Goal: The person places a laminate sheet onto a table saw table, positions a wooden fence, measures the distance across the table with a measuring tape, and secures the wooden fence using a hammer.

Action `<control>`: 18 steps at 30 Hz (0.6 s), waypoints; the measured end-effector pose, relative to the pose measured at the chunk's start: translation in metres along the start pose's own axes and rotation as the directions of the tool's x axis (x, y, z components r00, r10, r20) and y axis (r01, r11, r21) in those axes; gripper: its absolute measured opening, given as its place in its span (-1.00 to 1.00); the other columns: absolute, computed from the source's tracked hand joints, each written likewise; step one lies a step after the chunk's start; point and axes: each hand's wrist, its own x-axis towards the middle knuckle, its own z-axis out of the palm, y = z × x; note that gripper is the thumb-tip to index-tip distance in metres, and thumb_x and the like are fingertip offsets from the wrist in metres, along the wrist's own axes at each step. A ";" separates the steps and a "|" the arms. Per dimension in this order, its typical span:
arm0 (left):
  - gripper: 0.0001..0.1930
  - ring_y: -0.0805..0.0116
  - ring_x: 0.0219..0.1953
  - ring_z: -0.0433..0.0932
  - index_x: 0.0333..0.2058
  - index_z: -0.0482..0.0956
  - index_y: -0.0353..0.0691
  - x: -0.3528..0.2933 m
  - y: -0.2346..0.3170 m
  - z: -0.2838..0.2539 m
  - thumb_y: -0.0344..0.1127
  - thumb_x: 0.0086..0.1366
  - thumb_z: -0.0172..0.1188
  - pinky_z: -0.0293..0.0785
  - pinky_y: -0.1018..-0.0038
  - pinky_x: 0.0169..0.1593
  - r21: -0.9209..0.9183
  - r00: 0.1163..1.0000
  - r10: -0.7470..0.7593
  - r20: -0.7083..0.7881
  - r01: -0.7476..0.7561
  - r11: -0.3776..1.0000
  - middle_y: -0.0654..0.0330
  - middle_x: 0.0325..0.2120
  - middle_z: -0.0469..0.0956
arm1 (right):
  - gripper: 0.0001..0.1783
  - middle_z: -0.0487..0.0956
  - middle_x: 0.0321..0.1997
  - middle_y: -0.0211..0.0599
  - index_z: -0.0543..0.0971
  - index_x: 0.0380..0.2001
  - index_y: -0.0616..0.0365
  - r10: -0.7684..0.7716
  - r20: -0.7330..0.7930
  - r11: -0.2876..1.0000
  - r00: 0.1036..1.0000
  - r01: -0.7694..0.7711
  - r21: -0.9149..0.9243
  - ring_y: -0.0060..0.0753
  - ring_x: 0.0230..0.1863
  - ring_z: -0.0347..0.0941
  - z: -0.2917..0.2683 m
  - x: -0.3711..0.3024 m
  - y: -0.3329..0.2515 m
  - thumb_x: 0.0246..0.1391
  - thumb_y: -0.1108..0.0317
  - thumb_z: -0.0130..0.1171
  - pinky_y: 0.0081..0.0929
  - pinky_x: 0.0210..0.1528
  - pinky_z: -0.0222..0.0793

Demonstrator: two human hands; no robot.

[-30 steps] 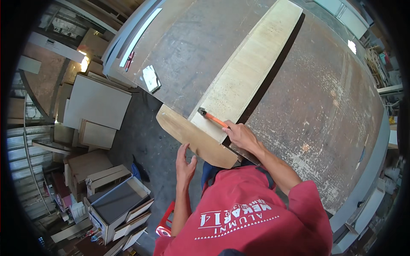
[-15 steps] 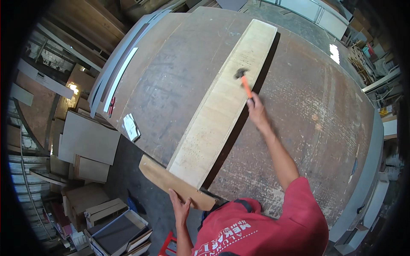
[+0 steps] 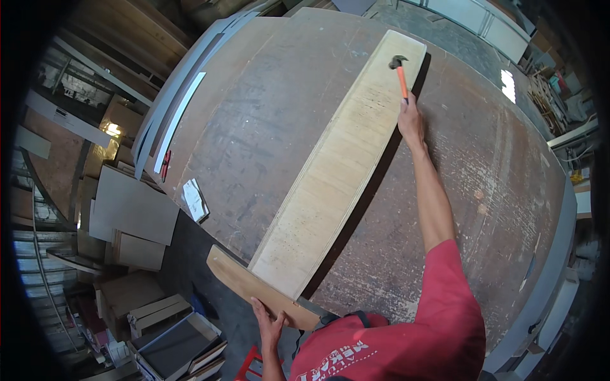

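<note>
My right hand (image 3: 412, 120) grips a claw hammer (image 3: 401, 79) by its orange-and-dark handle. The dark metal head is over the far end of a long, pale plywood panel (image 3: 337, 159), which lies slanted across the large worn table (image 3: 254, 120). Whether the head touches the panel, I cannot tell. Across the panel's near end, at the table's edge, sits a shorter brown wooden board (image 3: 244, 279) with a rounded left end. My left hand (image 3: 270, 324) holds this board by its lower edge, thumb and fingers apart against its face; some fingertips are hard to make out.
On the table's left side are a white flat piece (image 3: 195, 200), red-handled pliers (image 3: 166, 166) and a long white strip (image 3: 181, 120). Grey sheets (image 3: 133, 206) lean beyond the left edge. Below stand boxes (image 3: 178, 346) and something red (image 3: 253, 365) near my left forearm.
My right hand has carried the hammer from the panel's middle toward its far end, stretching my arm farther out. My left hand stays on the brown board. The whole view has shifted slightly.
</note>
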 end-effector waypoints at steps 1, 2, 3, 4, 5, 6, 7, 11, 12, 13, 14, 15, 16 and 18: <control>0.15 -0.17 0.43 0.01 0.47 -0.37 -0.19 0.003 0.000 0.000 -0.36 0.12 0.33 0.16 0.19 0.40 0.015 1.000 0.008 -0.005 -0.008 1.000 -0.26 0.41 -0.11 | -0.60 0.60 -0.13 0.28 0.33 0.20 0.01 -0.002 -0.028 1.000 1.000 0.002 -0.022 0.39 -0.04 0.51 0.003 0.000 0.000 0.37 0.16 -0.13 0.18 -0.07 0.41; 0.15 -0.17 0.43 0.02 0.47 -0.37 -0.19 -0.003 0.000 0.000 -0.36 0.12 0.33 0.18 0.20 0.39 0.029 1.000 0.012 -0.002 -0.012 1.000 -0.26 0.41 -0.10 | -0.60 0.59 -0.11 0.28 0.35 0.19 0.02 -0.002 -0.053 0.999 0.999 -0.001 -0.051 0.38 -0.03 0.51 0.000 -0.004 0.006 0.36 0.16 -0.12 0.17 -0.06 0.41; 0.15 -0.17 0.43 0.02 0.47 -0.37 -0.19 -0.003 0.002 0.002 -0.36 0.12 0.33 0.18 0.20 0.39 0.021 1.000 0.016 0.005 -0.016 1.000 -0.26 0.41 -0.10 | -0.61 0.59 -0.08 0.26 0.42 0.13 0.04 0.037 0.045 0.988 0.998 -0.030 -0.154 0.36 -0.02 0.51 -0.006 0.005 0.015 0.35 0.15 -0.11 0.14 -0.06 0.42; 0.15 -0.18 0.43 0.04 0.47 -0.37 -0.18 -0.001 0.006 0.005 -0.36 0.11 0.33 0.18 0.20 0.39 0.009 1.000 0.016 0.010 -0.016 1.000 -0.26 0.41 -0.09 | -0.61 0.59 -0.08 0.26 0.42 0.13 0.04 0.035 0.035 0.986 0.999 -0.029 -0.163 0.36 -0.02 0.51 -0.011 0.006 0.026 0.35 0.15 -0.11 0.14 -0.06 0.42; 0.15 -0.18 0.42 0.05 0.47 -0.36 -0.17 -0.002 0.004 0.000 -0.37 0.10 0.34 0.18 0.20 0.39 0.004 1.000 0.009 0.002 -0.009 1.000 -0.26 0.40 -0.09 | -0.62 0.59 -0.08 0.28 0.43 0.12 0.05 0.003 0.061 0.992 0.998 0.004 -0.124 0.36 -0.01 0.51 -0.010 -0.001 0.022 0.35 0.15 -0.10 0.13 -0.05 0.42; 0.15 -0.18 0.42 0.05 0.47 -0.36 -0.17 0.002 0.001 0.003 -0.37 0.10 0.34 0.18 0.20 0.39 -0.008 1.000 0.027 0.008 -0.027 1.000 -0.26 0.40 -0.09 | -0.62 0.58 -0.08 0.30 0.44 0.11 0.05 -0.030 0.065 0.995 0.997 0.036 -0.095 0.36 -0.01 0.50 -0.017 0.000 0.027 0.35 0.14 -0.10 0.13 -0.03 0.43; 0.16 -0.17 0.41 0.08 0.47 -0.35 -0.17 0.006 -0.004 0.007 -0.37 0.09 0.35 0.18 0.21 0.39 -0.034 0.998 0.068 -0.008 -0.068 0.997 -0.27 0.39 -0.05 | -0.62 0.62 -0.25 0.21 0.47 -0.03 0.16 -0.178 -0.127 0.984 0.976 0.180 0.006 0.28 -0.19 0.58 -0.014 -0.012 0.042 0.35 0.09 -0.09 0.05 -0.19 0.48; 0.17 -0.07 0.38 0.17 0.47 -0.33 -0.18 0.023 -0.035 0.000 -0.35 0.08 0.38 0.20 0.22 0.37 -0.322 0.978 -0.051 -0.201 -0.017 0.947 -0.22 0.37 0.07 | -0.67 0.44 -0.61 -0.36 0.35 -0.22 0.14 0.259 0.179 0.829 0.949 -0.313 0.463 -0.50 -0.78 0.34 0.007 -0.176 -0.003 0.39 0.07 -0.04 -0.45 -0.76 0.25; 0.17 -0.07 0.38 0.17 0.47 -0.33 -0.18 0.038 -0.047 -0.001 -0.35 0.08 0.38 0.20 0.22 0.37 -0.339 0.975 -0.053 -0.217 -0.024 0.941 -0.22 0.37 0.07 | -0.71 0.44 -0.62 -0.40 0.34 -0.22 0.15 0.236 0.202 0.759 0.951 -0.310 0.573 -0.56 -0.79 0.32 0.014 -0.219 0.002 0.40 0.12 -0.06 -0.53 -0.77 0.23; 0.16 0.01 0.32 0.28 0.47 -0.34 -0.17 0.060 -0.064 -0.007 -0.30 0.10 0.37 0.28 0.25 0.31 -0.502 0.958 -0.124 -0.258 -0.024 0.865 -0.18 0.34 0.15 | -0.70 0.52 -0.56 -0.36 0.36 -0.22 0.18 0.261 0.229 0.750 0.938 -0.347 0.564 -0.56 -0.75 0.37 0.028 -0.265 0.007 0.41 0.13 -0.07 -0.54 -0.75 0.26; 0.16 0.08 0.25 0.40 0.47 -0.35 -0.16 0.076 -0.072 -0.012 -0.25 0.12 0.37 0.36 0.28 0.25 -0.649 0.941 -0.195 -0.278 -0.034 0.760 -0.14 0.32 0.22 | -0.68 0.62 -0.40 -0.24 0.39 -0.19 0.22 0.254 0.191 0.750 0.948 -0.318 0.580 -0.50 -0.60 0.51 0.044 -0.309 0.015 0.41 0.13 -0.06 -0.55 -0.65 0.39; 0.16 0.08 0.25 0.40 0.47 -0.35 -0.16 0.089 -0.061 -0.024 -0.25 0.12 0.37 0.36 0.28 0.25 -0.658 0.939 -0.204 -0.278 -0.031 0.753 -0.14 0.32 0.22 | -0.66 0.66 -0.18 -0.13 0.43 -0.11 0.25 0.299 0.241 0.720 0.923 -0.384 0.577 -0.43 -0.35 0.61 0.045 -0.351 0.006 0.41 0.14 -0.06 -0.52 -0.53 0.51; 0.03 0.17 0.12 0.49 0.46 -0.18 -0.16 0.107 -0.030 -0.040 -0.15 0.18 0.33 0.43 0.33 0.14 -0.689 0.920 -0.368 -0.138 0.178 0.703 -0.06 0.23 0.35 | -0.61 0.62 -0.05 -0.08 0.42 0.04 0.28 0.308 0.204 0.715 0.929 -0.367 0.595 -0.41 -0.19 0.61 0.054 -0.383 0.013 0.41 0.15 -0.08 -0.49 -0.43 0.58; -0.08 0.27 0.00 0.59 0.45 -0.01 -0.17 0.121 -0.036 -0.067 -0.04 0.24 0.29 0.50 0.39 0.02 -0.696 0.849 -0.528 -0.024 0.365 0.619 0.03 0.15 0.47 | -0.53 0.61 -0.02 -0.09 0.41 0.18 0.29 0.325 0.180 0.758 0.928 -0.370 0.538 -0.37 -0.18 0.60 0.069 -0.429 -0.009 0.41 0.16 -0.09 -0.45 -0.23 0.51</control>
